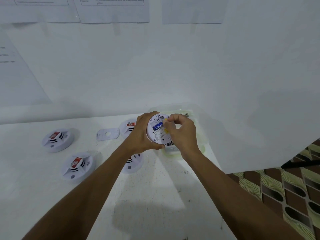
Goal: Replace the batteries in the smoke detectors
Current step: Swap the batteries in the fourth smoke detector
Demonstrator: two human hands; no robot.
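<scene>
My left hand (141,134) grips a white round smoke detector (156,134) above the table, its back turned toward me. A blue battery (158,126) lies in its open compartment. My right hand (183,134) has curled fingers at the compartment, pinching at the battery's right end near a yellow bit (165,130). What exactly the fingertips hold is partly hidden.
Several other white detectors with red labels lie on the white table: far left (58,140), front left (78,168), behind my left hand (127,127), under my left wrist (133,164). A flat mounting plate (107,134) lies between them. A clear plastic container (199,135) sits behind my hands. Patterned floor at right.
</scene>
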